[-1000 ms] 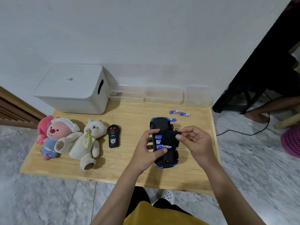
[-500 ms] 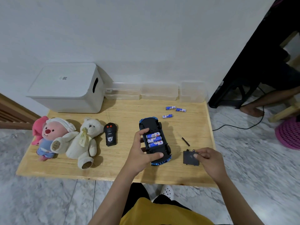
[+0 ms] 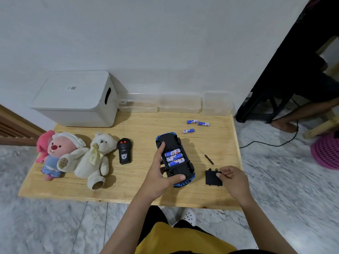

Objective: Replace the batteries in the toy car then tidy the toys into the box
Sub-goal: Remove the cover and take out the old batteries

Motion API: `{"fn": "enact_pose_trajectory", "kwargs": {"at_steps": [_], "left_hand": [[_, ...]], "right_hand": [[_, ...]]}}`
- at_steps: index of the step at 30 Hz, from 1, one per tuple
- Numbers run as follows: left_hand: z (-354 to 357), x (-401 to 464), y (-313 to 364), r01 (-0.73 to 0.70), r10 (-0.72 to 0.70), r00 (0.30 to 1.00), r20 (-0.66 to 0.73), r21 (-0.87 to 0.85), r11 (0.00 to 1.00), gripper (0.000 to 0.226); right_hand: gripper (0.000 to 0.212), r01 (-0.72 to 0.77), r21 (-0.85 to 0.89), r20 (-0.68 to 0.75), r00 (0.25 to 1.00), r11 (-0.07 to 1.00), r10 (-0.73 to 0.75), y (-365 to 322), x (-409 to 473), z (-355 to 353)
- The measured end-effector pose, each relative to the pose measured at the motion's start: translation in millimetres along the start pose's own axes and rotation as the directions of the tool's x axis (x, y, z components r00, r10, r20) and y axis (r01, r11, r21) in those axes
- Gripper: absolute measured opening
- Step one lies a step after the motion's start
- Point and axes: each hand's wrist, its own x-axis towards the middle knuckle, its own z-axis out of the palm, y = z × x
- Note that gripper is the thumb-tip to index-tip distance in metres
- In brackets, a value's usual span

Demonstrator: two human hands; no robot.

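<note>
The blue toy car (image 3: 174, 158) lies upside down on the wooden table (image 3: 143, 129), its battery bay open with three blue batteries (image 3: 173, 157) inside. My left hand (image 3: 161, 173) grips the car from the left and near end. My right hand (image 3: 233, 178) pinches the black battery cover (image 3: 212, 177), which rests flat on the table to the car's right. Three loose batteries (image 3: 192, 121) lie behind the car. A small screwdriver (image 3: 207, 157) lies between car and cover. The closed white box (image 3: 77, 99) stands at the back left.
A black remote (image 3: 124, 151), a white teddy bear (image 3: 95, 158) and a pink plush (image 3: 56, 154) lie on the left. Clear plastic containers (image 3: 178, 102) line the wall. Another person's leg (image 3: 300, 114), a cable and a pink basket (image 3: 326, 153) are on the floor at right.
My right hand lifted the black cover off the car's underside and carried it right, down onto the table. The batteries in the bay are now exposed. My left hand stayed on the car.
</note>
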Motion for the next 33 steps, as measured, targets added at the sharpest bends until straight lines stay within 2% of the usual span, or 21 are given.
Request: {"fn": "enact_pose_trajectory", "kwargs": {"at_steps": [3, 7, 13, 18, 24, 28, 33], "left_hand": [[3.0, -0.6, 0.1, -0.024, 0.024, 1.000, 0.012, 0.002, 1.000, 0.110], [7.1, 0.4, 0.8, -0.049, 0.049, 0.998, 0.038, -0.003, 0.999, 0.107], [13.3, -0.8, 4.9, -0.075, 0.074, 0.994, 0.082, 0.018, 0.997, 0.108], [22.6, -5.3, 8.7, -0.065, 0.065, 0.998, 0.000, -0.018, 0.998, 0.112], [30.6, -9.9, 12.9, -0.097, 0.094, 0.994, -0.058, -0.049, 0.994, 0.110], [32.0, -11.3, 10.9, -0.121, 0.117, 0.989, -0.086, -0.037, 0.992, 0.109], [30.9, -8.5, 8.6, -0.128, 0.131, 0.986, -0.105, 0.032, 0.991, 0.110]], "right_hand": [[0.020, 0.025, 0.047, 0.001, 1.000, 0.999, -0.025, -15.7, -7.0, -3.9], [0.015, 0.125, 0.121, -0.006, 0.992, 0.985, -0.126, -54.9, -21.7, -8.5], [0.018, 0.288, 0.313, -0.032, 0.955, 0.905, -0.294, -109.2, -45.6, -7.9], [0.011, 0.389, 0.198, -0.015, 0.919, 0.900, -0.394, -122.7, -43.7, 8.1], [0.014, 0.403, 0.032, 0.002, 0.915, 0.915, -0.403, -132.1, -40.9, 13.2], [0.015, 0.363, 0.023, 0.019, 0.931, 0.932, -0.363, -137.2, -39.2, 16.1], [0.017, 0.267, 0.104, 0.102, 0.955, 0.958, -0.277, -143.2, -33.2, 14.0]]}}
